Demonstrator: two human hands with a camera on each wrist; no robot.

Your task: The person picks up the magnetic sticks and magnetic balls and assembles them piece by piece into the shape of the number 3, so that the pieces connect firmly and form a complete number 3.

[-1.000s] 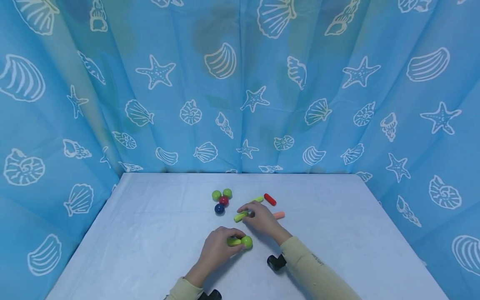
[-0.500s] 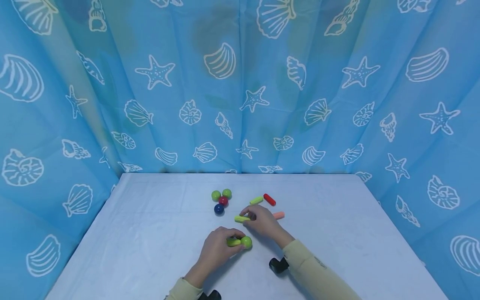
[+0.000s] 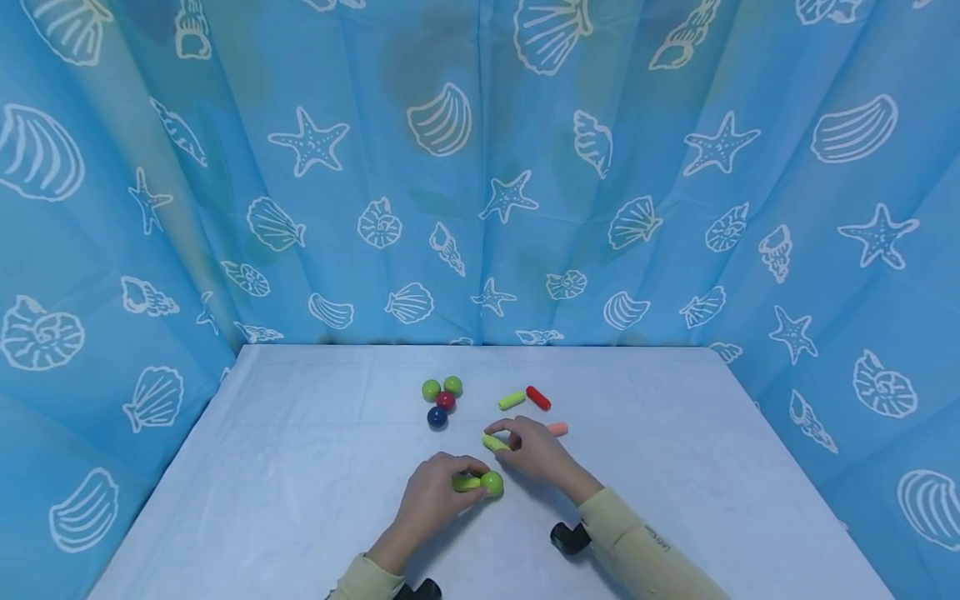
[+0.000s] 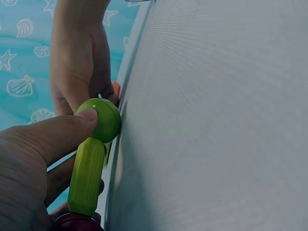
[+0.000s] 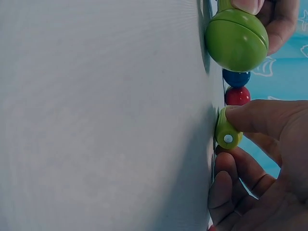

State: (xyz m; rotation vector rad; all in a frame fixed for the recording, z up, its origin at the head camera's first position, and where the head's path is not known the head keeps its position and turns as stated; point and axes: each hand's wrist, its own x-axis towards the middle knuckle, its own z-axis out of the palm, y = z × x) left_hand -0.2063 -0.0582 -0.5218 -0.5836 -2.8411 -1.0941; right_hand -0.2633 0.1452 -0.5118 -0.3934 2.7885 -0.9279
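With forearms (image 3: 647, 546) angled inward, a green ball (image 3: 492, 482) is gripped by the left hand (image 3: 435, 490) — a lime rod (image 3: 493, 442) is pinched by the right hand (image 3: 536, 447).

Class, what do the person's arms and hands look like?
The left hand and right hand are ungloved. The left sleeve and right sleeve are pale khaki, the right bearing small dark lettering. A black device shows by each wrist.
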